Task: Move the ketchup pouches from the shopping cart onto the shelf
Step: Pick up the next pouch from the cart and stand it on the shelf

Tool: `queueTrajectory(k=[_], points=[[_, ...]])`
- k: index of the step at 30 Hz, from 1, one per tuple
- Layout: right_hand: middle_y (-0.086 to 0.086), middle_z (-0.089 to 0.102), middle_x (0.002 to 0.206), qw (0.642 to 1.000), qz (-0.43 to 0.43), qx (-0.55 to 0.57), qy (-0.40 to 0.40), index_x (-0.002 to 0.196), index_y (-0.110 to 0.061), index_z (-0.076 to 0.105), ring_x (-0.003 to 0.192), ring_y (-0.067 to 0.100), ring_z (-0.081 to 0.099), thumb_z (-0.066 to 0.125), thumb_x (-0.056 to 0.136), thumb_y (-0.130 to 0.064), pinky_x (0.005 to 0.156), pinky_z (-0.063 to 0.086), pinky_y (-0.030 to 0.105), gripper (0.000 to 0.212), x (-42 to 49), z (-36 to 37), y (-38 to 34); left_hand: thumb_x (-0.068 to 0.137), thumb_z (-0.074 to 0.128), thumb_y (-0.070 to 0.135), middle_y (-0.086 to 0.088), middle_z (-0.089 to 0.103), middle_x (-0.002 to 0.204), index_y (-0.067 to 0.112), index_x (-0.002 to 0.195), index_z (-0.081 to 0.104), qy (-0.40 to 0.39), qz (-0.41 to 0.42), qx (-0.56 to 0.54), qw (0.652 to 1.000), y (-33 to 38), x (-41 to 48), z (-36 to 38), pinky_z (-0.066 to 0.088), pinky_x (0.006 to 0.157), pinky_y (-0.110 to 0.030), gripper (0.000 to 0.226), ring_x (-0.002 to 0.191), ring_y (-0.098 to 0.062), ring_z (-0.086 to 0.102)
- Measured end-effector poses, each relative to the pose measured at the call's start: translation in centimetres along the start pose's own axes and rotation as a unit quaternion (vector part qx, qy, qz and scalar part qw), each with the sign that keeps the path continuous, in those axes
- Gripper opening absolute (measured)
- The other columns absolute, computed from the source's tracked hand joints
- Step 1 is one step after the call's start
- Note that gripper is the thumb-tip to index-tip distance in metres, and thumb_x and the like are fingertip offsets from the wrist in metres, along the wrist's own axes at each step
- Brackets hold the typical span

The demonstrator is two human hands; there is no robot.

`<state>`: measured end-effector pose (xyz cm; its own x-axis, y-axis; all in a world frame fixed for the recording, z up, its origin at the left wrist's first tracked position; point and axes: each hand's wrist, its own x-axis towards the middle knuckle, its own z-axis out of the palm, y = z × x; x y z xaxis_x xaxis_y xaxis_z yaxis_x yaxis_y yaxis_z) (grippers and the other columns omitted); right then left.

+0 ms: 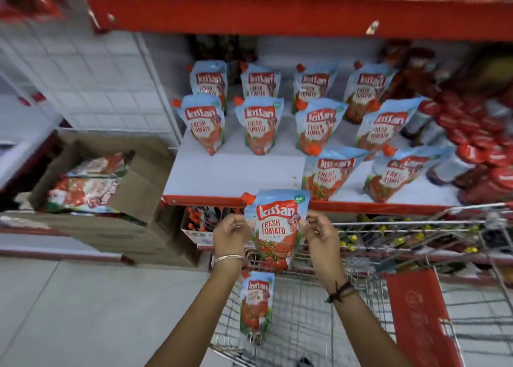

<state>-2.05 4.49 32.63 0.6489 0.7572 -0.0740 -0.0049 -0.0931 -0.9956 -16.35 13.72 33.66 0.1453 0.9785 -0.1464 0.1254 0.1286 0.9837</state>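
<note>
I hold one ketchup pouch (274,227) upright between both hands, just below the front edge of the white shelf (233,172). My left hand (230,233) pinches its left side and my right hand (319,230) pinches its right side. Another pouch (256,305) leans inside the wire shopping cart (302,325) below my hands. Several matching pouches (259,125) stand in rows on the shelf, with two (330,172) near the front right. The shelf's front left part is bare.
An open cardboard box (111,177) with more pouches sits on a low ledge at the left. Red-capped bottles (477,141) crowd the shelf's right end. A red shelf edge (277,14) runs overhead. The cart's red flap (416,311) is at the right.
</note>
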Motion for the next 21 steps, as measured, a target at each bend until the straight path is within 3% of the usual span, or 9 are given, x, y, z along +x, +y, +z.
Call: queueTrajectory(k=[2,5,7,10,15,17,21], points=[[0.009,0.065,0.097,0.999,-0.041,-0.004,0.029,0.094,-0.016,0.059,0.088,0.018,0.06,0.055,0.089,-0.008,0.067,0.049,0.006,0.01,1.0,1.3,-1.7,0.069,0.056,-0.021,-0.006,0.059,0.067,0.014,0.061,0.057,0.005,0.036,-0.031,0.999,1.9,1.2,-0.4,0.048,0.064,-0.029,0.036,0.063,-0.015,0.056],[0.008,0.062,0.091,0.992,-0.087,-0.019,0.089,0.09,-0.015,0.057,0.08,0.014,0.058,0.057,0.088,-0.008,0.064,0.045,0.003,0.008,2.8,3.4,-4.3,0.071,0.062,-0.015,0.0,0.061,0.065,0.018,0.063,0.057,-0.002,0.081,-0.057,0.995,4.6,3.3,-0.9,0.05,0.063,-0.024,0.034,0.061,-0.007,0.057],[0.01,0.062,0.092,0.985,-0.108,-0.031,0.128,0.089,-0.017,0.056,0.083,0.02,0.058,0.058,0.088,-0.011,0.069,0.048,0.015,0.006,4.3,4.8,-5.4,0.073,0.063,-0.01,0.007,0.062,0.063,0.025,0.061,0.055,0.0,0.103,-0.06,0.993,5.8,5.0,-1.2,0.05,0.065,-0.027,0.038,0.062,-0.009,0.056],[0.009,0.063,0.092,0.978,-0.119,-0.031,0.17,0.091,-0.01,0.061,0.088,0.024,0.06,0.058,0.089,-0.017,0.076,0.05,0.034,0.008,6.4,6.9,-6.1,0.076,0.062,-0.005,-0.001,0.06,0.07,0.03,0.063,0.053,0.008,0.121,-0.048,0.992,6.9,7.5,-1.1,0.049,0.074,-0.037,0.038,0.071,-0.018,0.055],[0.011,0.059,0.092,0.966,-0.104,-0.018,0.236,0.093,-0.002,0.062,0.087,0.026,0.056,0.058,0.089,-0.012,0.078,0.047,0.038,0.011,8.8,9.2,-5.4,0.076,0.061,-0.001,0.004,0.059,0.071,0.036,0.065,0.049,-0.007,0.133,-0.02,0.991,6.0,10.3,-0.4,0.047,0.072,-0.036,0.04,0.064,0.002,0.054],[0.008,0.057,0.092,0.962,-0.087,-0.004,0.257,0.094,-0.002,0.062,0.089,0.027,0.055,0.058,0.088,-0.009,0.079,0.048,0.039,0.01,9.2,9.6,-4.5,0.076,0.061,-0.001,-0.001,0.056,0.069,0.035,0.064,0.046,-0.02,0.128,-0.006,0.992,5.2,10.8,0.0,0.045,0.069,-0.034,0.04,0.064,-0.005,0.052],[0.009,0.058,0.095,0.959,-0.062,0.028,0.275,0.091,-0.008,0.06,0.089,0.022,0.054,0.056,0.089,-0.007,0.07,0.044,0.014,0.005,8.9,9.8,-3.1,0.076,0.06,0.002,-0.001,0.056,0.068,0.034,0.064,0.044,-0.044,0.138,0.023,0.989,3.6,11.0,0.6,0.043,0.065,-0.031,0.038,0.065,-0.008,0.051]])
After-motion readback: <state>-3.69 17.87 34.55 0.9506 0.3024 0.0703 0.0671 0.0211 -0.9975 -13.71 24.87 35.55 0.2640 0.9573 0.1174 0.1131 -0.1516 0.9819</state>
